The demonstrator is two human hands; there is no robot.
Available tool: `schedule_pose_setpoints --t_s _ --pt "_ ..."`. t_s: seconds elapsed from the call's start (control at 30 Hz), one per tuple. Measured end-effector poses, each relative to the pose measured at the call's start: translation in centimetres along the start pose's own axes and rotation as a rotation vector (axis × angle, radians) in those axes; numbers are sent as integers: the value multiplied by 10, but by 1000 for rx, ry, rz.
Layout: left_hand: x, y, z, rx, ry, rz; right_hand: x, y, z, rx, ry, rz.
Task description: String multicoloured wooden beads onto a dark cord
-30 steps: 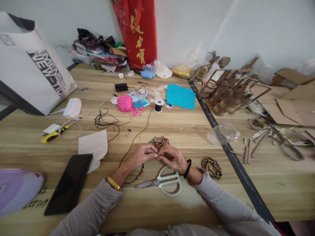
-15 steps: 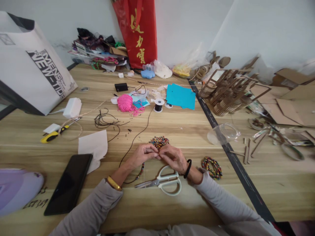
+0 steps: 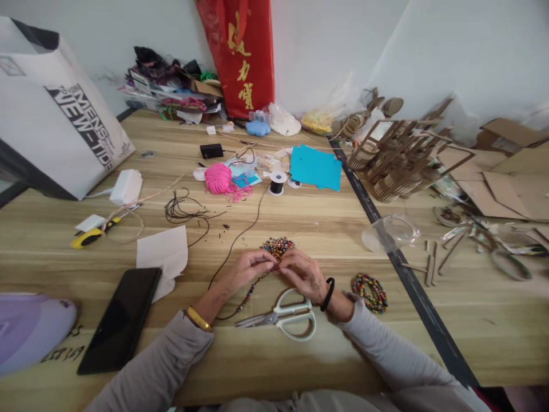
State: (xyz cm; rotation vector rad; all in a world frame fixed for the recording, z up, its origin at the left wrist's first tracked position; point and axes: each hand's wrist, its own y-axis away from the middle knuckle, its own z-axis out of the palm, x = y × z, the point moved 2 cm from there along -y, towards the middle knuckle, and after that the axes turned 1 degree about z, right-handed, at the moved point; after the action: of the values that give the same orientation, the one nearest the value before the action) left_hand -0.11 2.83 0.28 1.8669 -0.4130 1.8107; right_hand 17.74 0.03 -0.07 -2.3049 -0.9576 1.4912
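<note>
Here, hands: left hand (image 3: 244,271) and right hand (image 3: 302,273) pinch together at black cord (image 3: 240,236).
Fingertips: what they hold is hidden.
Beaded strand (image 3: 245,297): partly covered by left hand.

White wall (image 3: 334,40), wooden tables (image 3: 309,223) (two, abutting), daylight.

Seen from above the worktop (image 3: 300,229), both arms wear loose, light grey long sleeves, creased at the elbows and pushed back just short of the wrists. A gold-coloured bangle (image 3: 198,320) circles the wrist of the left hand (image 3: 242,272); a thin black band (image 3: 329,293) loops the wrist of the right hand (image 3: 302,273). Both hands are bare, without gloves.
</note>
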Motion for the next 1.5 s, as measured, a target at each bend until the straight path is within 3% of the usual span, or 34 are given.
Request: schedule_pose_setpoints --t_s 0.23,0.43,1.0,1.5 --pt "-8 0 3 -54 65 -77 0 0 0 -7 -12 -15" --pt "-10 -2 3 -28 -13 -61 2 1 1 -12 -11 -17" --pt "-10 -2 3 -35 17 -41 0 0 3 -16 2 -11" --pt "-23 -4 4 -87 12 -20 3 2 6 -131 149 -63"
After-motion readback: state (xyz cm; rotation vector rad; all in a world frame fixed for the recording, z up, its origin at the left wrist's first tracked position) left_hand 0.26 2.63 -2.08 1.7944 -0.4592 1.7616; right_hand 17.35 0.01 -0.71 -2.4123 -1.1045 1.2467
